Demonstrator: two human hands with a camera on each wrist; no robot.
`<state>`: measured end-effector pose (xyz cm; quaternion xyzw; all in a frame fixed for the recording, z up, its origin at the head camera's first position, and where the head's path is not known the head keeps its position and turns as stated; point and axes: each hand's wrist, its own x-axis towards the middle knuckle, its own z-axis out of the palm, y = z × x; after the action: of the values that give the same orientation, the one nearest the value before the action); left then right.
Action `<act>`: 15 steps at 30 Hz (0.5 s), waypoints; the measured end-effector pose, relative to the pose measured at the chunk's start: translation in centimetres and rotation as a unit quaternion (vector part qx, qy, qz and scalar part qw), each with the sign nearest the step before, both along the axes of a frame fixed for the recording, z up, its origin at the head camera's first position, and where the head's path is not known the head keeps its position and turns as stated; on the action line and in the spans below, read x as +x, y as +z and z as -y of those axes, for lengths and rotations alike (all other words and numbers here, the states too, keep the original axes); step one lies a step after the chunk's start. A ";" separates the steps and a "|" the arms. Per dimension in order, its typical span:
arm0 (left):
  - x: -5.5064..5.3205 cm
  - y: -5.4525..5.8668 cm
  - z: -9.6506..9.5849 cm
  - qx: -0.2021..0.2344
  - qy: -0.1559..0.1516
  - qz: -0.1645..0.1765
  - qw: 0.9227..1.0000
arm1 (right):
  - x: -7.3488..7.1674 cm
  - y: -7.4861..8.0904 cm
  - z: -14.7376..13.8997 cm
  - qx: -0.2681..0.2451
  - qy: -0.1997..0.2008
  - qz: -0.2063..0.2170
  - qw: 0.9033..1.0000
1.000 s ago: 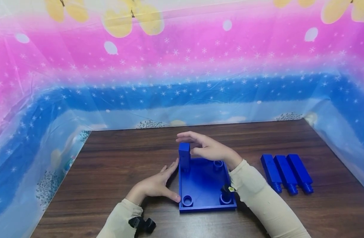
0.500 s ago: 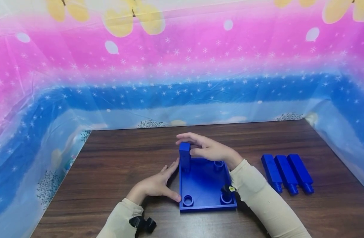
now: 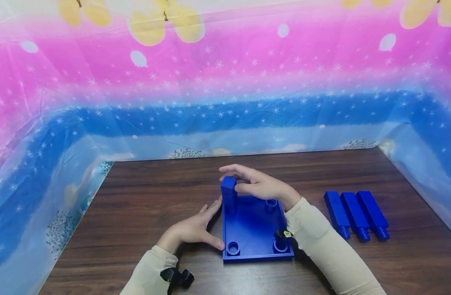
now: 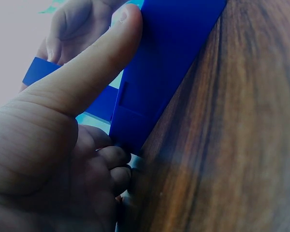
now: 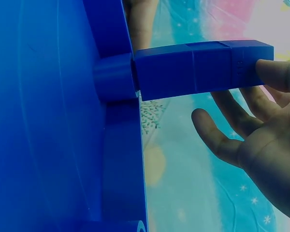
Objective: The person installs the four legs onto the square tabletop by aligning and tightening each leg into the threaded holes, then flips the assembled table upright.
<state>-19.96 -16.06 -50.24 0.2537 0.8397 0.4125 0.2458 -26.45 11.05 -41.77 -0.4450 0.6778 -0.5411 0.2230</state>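
Note:
A square blue panel with a raised rim lies on the table, a round socket in each corner. At its far left corner a square blue table leg stands upright, its lower end meeting the socket in the right wrist view. My right hand pinches the leg near its top between thumb and fingers; the other fingers are spread away from it. Along the panel's left side rests my left hand, thumb and fingers stretched apart. The left wrist view shows its thumb against the panel's side.
Three more blue legs lie side by side on the brown wooden table to the right, threaded ends toward the near side. A pink and blue patterned cloth hangs behind the table and along its sides.
The upright leg has turned slightly on its axis in the right hand's pinch. The left hand, the panel and the three lying legs stay where they were.

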 end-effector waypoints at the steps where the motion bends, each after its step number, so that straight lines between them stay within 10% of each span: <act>1: 0.2 0.4 -0.1 0.000 0.000 0.000 1.000 | 0.0 0.0 0.0 -0.001 0.002 0.001 1.000; 7: 0.9 2.0 -0.4 0.007 -0.007 0.003 1.000 | -0.2 0.1 -0.3 0.015 -0.015 -0.038 0.999; 15: -0.4 -1.0 0.2 0.008 0.001 0.008 1.000 | -0.1 0.2 -0.2 0.025 -0.020 -0.050 0.998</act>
<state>-20.37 -16.29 -51.24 0.2511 0.8348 0.4215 0.2499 -26.60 11.28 -41.56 -0.4521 0.7106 -0.5050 0.1887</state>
